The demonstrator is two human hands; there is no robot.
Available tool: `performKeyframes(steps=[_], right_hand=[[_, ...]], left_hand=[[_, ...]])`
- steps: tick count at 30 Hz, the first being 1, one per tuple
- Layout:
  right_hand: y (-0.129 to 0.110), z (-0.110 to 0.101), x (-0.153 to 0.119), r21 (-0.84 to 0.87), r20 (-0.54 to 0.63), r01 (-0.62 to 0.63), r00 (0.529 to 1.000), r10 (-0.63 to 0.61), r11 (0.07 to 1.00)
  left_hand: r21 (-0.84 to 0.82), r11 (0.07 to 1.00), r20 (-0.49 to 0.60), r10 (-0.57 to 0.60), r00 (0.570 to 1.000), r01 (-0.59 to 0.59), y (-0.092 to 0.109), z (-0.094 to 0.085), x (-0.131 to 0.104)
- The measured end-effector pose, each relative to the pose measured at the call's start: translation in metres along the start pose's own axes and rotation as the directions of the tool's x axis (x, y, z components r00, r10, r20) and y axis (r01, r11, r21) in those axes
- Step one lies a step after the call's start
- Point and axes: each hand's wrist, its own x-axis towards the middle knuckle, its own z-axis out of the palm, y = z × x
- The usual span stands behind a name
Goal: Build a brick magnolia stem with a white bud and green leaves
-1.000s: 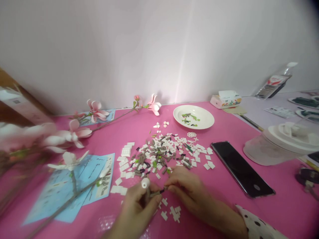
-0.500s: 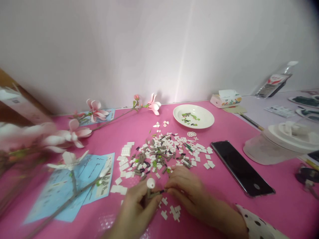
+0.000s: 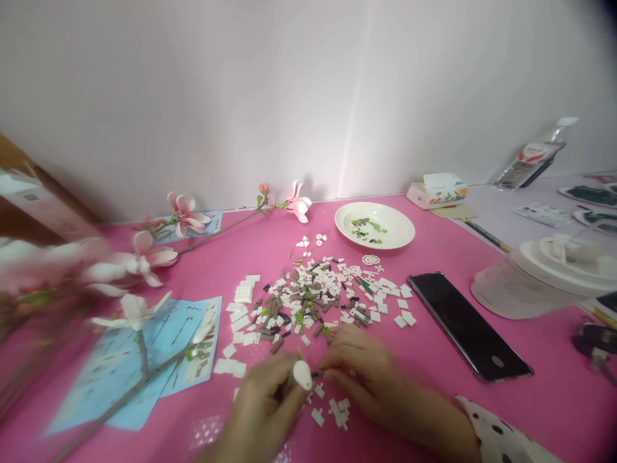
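Note:
My left hand [image 3: 267, 402] is closed around a small brick-built stem with a white bud [image 3: 302, 374] at its top. Most of that stem is hidden behind the fingers. A dark piece [image 3: 317, 373] sticks out to the right of the bud, and my right hand [image 3: 369, 366] pinches its end between thumb and fingers. Just beyond both hands spreads a pile of white, brown, green and black building bricks [image 3: 308, 299]. Several white pieces [image 3: 332, 408] lie below my right hand.
Pink brick flowers [image 3: 144, 257] and a white flower branch [image 3: 137, 312] lie at the left on blue instruction sheets [image 3: 130, 373]. A white plate [image 3: 402, 236] with green pieces is at the back. To the right are a phone [image 3: 470, 328], lidded container [image 3: 511, 289] and tissue box [image 3: 436, 193].
The white bud has turned and tipped to the lower right in my left hand, now covering the brown stem piece that showed before. My right hand has barely moved.

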Motion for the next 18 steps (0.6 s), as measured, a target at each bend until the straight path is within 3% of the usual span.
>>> performKeyframes(steps=[9,13,18], right_hand=[[-0.0005,0.0008,0.0013,0.041,0.017,-0.028,0.999,0.028,0.999],[-0.0015,0.0014,0.0008,0.07,0.005,-0.098,0.995,0.098,0.993],[-0.0074,-0.001,0.001,0.019,0.084,-0.173,0.982,0.171,0.985]], left_hand=[[0.031,0.999,0.046,-0.045,0.998,0.044,-0.0058,0.0042,-0.001],[-0.088,0.985,0.034,-0.146,0.989,0.148,-0.0047,0.004,-0.0002],[-0.218,0.957,0.126,-0.168,0.978,0.192,-0.0025,0.0027,0.0013]])
